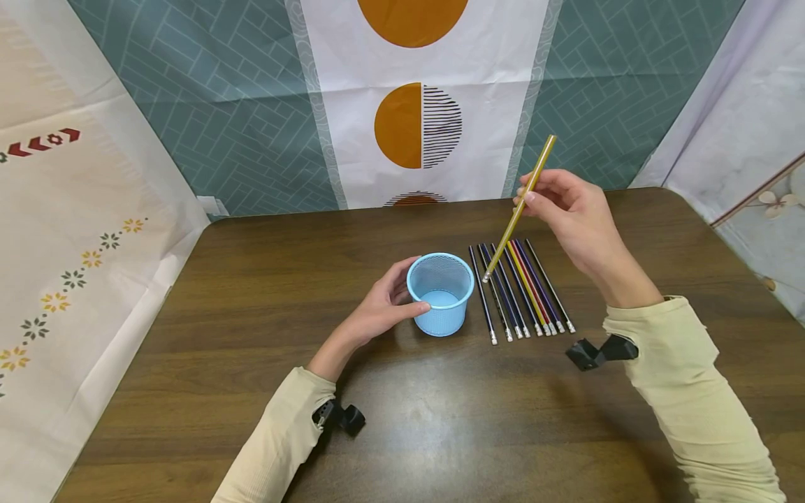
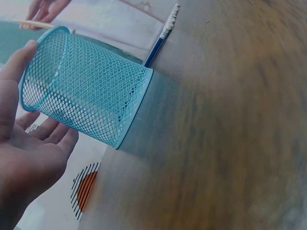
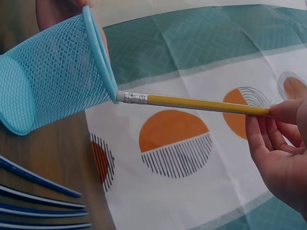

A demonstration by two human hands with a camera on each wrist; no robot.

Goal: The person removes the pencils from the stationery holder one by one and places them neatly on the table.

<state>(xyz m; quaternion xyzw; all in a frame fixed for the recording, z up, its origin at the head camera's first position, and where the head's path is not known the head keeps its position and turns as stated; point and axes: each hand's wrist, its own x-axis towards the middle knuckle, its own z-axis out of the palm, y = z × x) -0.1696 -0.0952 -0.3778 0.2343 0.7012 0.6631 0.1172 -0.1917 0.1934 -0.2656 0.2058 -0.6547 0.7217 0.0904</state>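
A light blue mesh pencil cup (image 1: 440, 323) stands upright on the table with no pencils inside. My left hand (image 1: 385, 302) holds it from the left, thumb at the rim and fingers around the far side. Above and to the right, my right hand (image 1: 577, 218) pinches a yellow pencil (image 1: 512, 223) between thumb and fingers. The pencil slants down toward the cup, eraser end lowest. In the right wrist view its eraser (image 3: 121, 96) overlaps the edge of the cup's rim (image 3: 101, 52).
Right of the cup lies a row of several pencils (image 1: 527, 290), dark, yellow and red, eraser ends toward me. They rest on a brown wooden table (image 1: 283, 279). Patterned cloth (image 1: 251, 105) hangs behind the table's far edge.
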